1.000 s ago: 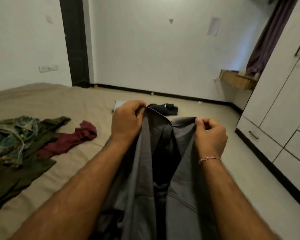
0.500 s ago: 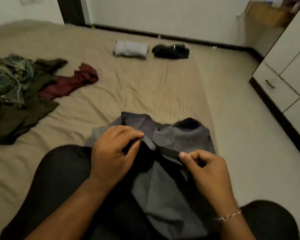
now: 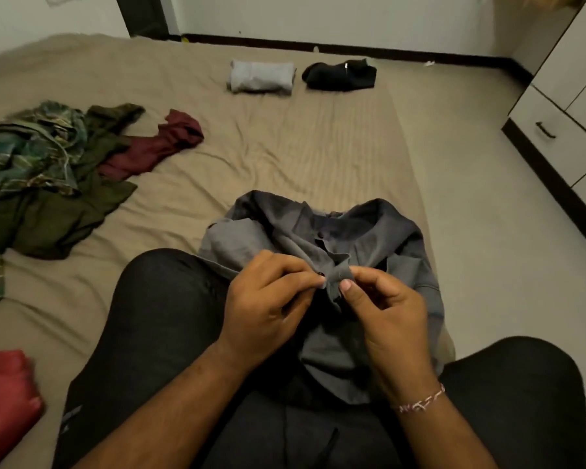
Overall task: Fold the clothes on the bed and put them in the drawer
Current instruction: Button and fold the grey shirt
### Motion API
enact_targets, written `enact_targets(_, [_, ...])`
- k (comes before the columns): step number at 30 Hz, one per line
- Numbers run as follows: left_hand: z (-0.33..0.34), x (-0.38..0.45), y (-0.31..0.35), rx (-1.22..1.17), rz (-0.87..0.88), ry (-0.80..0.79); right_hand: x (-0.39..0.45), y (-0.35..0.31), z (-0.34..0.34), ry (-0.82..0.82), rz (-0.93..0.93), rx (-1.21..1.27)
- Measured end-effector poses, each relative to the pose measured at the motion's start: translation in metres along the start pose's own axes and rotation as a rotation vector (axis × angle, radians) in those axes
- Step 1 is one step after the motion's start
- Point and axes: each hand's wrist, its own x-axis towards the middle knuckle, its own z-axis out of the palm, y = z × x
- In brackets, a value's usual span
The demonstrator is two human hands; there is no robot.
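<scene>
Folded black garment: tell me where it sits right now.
In the head view the folded black garment lies at the bed's far end, just right of the folded light grey garment.

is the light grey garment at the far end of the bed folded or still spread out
Folded: the light grey garment lies as a compact rectangle on the bed, beside a black bundle.

white walls, pale floor, white wardrobe

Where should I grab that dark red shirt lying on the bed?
Probably take the maroon shirt by its bunched far end, reaching in from the right: that end lies free on the bed, while its near end runs up against the olive garment.
</scene>
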Motion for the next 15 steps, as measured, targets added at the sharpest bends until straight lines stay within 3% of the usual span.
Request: enact_targets(15, [0.0071, -0.005, 0.0021, -0.007, 0.034, -0.042, -0.0078, 0.0032, 0.0048, 0.02, -0.09, 0.052])
